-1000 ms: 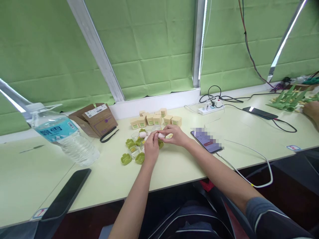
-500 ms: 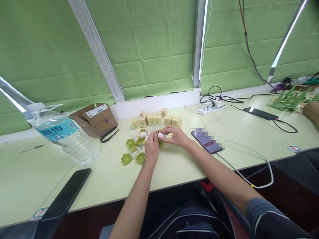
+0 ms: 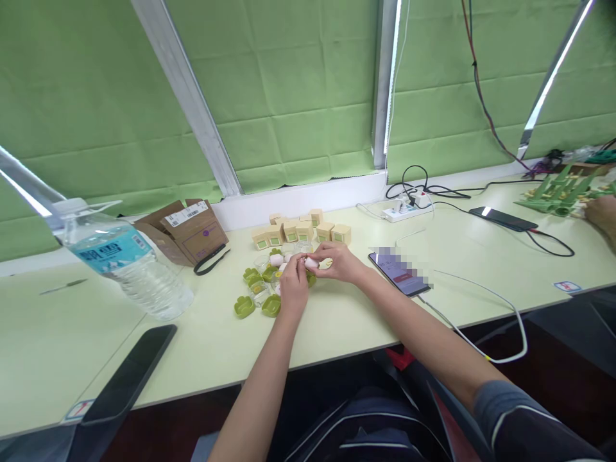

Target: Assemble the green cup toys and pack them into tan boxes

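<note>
My left hand (image 3: 295, 281) and my right hand (image 3: 334, 262) meet over the table, fingers closed around one small pale pink rounded piece (image 3: 312, 263). Its exact kind is too small to tell. Around and under my hands lie several green flower-shaped cups (image 3: 244, 307), clear little cups (image 3: 261, 262) and other pale pink pieces (image 3: 276, 260). Just behind them stand several cream-coloured small boxes (image 3: 341, 233), each with a green square on its front. My fingers hide part of the pile and part of the held piece.
A large water bottle (image 3: 128, 263) and an open cardboard box (image 3: 185, 232) stand at the left. Phones lie at the front left (image 3: 129, 372), right of my hands (image 3: 400, 273) and farther right. A power strip (image 3: 408, 210) is at the back; another person's hand (image 3: 604, 215) shows at far right.
Both hands stay in nearly the same place on the pale pink piece. Only the fingers have shifted slightly; the pile looks unchanged.
</note>
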